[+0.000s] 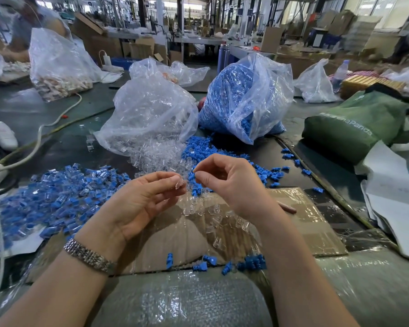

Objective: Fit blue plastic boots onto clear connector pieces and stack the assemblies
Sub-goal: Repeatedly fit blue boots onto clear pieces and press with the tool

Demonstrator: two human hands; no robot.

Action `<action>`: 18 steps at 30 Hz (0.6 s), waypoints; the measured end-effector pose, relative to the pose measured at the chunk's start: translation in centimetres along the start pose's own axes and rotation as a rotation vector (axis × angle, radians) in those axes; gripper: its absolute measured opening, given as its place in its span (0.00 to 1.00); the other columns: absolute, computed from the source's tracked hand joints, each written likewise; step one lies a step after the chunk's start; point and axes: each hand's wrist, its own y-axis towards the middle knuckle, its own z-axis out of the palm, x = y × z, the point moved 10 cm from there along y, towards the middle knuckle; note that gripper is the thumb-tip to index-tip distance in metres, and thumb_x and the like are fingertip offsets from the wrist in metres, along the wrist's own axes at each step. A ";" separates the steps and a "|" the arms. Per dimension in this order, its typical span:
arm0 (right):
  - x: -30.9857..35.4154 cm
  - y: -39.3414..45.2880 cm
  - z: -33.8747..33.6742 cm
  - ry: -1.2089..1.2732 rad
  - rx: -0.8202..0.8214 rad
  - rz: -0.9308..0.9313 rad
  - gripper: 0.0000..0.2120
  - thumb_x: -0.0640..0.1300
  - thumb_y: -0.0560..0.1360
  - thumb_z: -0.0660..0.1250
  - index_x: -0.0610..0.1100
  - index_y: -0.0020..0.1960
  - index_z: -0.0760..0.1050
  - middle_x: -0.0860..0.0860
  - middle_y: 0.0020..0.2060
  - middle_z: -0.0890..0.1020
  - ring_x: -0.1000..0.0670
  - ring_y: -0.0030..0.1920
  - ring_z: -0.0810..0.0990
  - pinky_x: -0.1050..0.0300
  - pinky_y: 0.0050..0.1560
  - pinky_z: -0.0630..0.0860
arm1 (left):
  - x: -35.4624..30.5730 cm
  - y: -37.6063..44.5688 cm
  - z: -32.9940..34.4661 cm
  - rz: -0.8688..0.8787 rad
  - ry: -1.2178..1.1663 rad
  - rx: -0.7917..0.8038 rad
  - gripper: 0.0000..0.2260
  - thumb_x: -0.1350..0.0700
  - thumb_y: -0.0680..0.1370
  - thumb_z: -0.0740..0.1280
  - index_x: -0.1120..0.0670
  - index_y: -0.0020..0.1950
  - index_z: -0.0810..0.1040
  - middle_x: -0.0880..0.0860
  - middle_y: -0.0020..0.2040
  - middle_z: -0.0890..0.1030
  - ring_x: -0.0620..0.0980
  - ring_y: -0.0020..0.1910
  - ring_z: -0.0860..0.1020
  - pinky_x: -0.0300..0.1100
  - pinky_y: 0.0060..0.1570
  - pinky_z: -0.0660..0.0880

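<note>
My left hand (142, 197) pinches a clear connector piece (180, 183) between thumb and fingertips. My right hand (224, 182) is closed with thumb and forefinger pressed together beside it; whether a blue boot sits in that pinch is hidden. Loose blue boots (198, 147) and clear connector pieces (156, 156) spill from two plastic bags just beyond my hands. A heap of finished blue-and-clear assemblies (57, 199) lies to the left. A few clear pieces (213, 223) and blue boots (250, 264) rest on the cardboard below my hands.
A bag of clear pieces (149, 109) and a bag of blue boots (246, 95) stand behind. A green bag (354, 128) lies at the right, white sheets (392, 199) beside it. A white cable (40, 138) runs along the left. Another person works at far left.
</note>
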 end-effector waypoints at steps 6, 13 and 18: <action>1.3 -0.4 0.0 0.003 -0.020 -0.102 0.03 0.40 0.78 0.74 0.48 0.47 0.83 0.54 0.38 0.84 0.59 0.38 0.80 0.64 0.44 0.77 | 0.2 -0.1 0.2 -0.043 -0.113 0.028 0.10 0.62 0.72 0.73 0.59 0.52 0.87 0.57 0.46 0.85 0.49 0.39 0.84 0.37 0.35 0.81; 2.3 -0.6 0.9 -0.103 0.016 -0.183 0.02 0.39 0.78 0.73 0.45 0.48 0.83 0.55 0.38 0.84 0.58 0.40 0.80 0.62 0.47 0.77 | 0.5 -0.4 1.5 -0.043 0.004 0.084 0.05 0.57 0.72 0.73 0.56 0.43 0.87 0.57 0.41 0.84 0.47 0.35 0.82 0.35 0.33 0.80; 2.9 -0.8 0.7 -0.178 0.000 -0.226 0.01 0.40 0.78 0.72 0.44 0.49 0.83 0.54 0.40 0.84 0.54 0.44 0.82 0.57 0.49 0.78 | -0.2 -0.4 1.6 0.020 0.045 0.129 0.08 0.61 0.73 0.72 0.59 0.50 0.86 0.64 0.49 0.85 0.53 0.41 0.85 0.39 0.39 0.82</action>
